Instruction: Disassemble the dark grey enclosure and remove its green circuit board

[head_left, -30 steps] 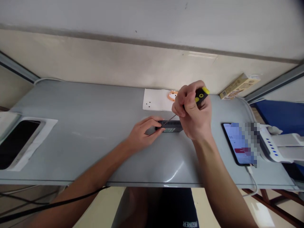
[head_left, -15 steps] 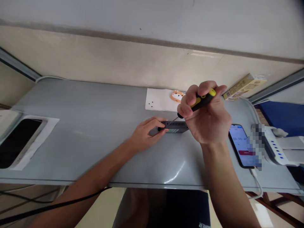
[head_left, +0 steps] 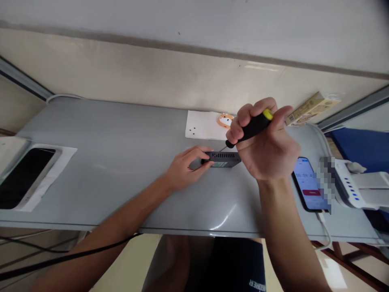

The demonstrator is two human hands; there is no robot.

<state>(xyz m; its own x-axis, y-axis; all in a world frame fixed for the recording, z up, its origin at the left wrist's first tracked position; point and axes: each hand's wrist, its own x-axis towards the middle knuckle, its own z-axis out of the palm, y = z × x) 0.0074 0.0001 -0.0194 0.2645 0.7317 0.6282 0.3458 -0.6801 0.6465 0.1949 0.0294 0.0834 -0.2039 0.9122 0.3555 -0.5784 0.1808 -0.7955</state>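
Note:
A black box-shaped device with a row of vent slots along its upper side stands on the grey table. My left hand pinches its left end between thumb and fingers. In my right hand is a screwdriver with a black and yellow handle, the fingers curled round it and the thumb by the yellow end. Its thin shaft slants down to the left, and the tip reaches the slotted side near my left fingers. The exact contact point is too small to make out. My right hand covers part of the device's right end.
Behind the device lies a white sheet with several small dark screws and an orange bear-faced item. A phone on a cable and a power strip are at right, a dark tablet-like device at left, a yellow box at back right.
The screwdriver handle has turned in my right hand, showing less yellow on its side. My left hand still pinches the device. The whole view has shifted slightly.

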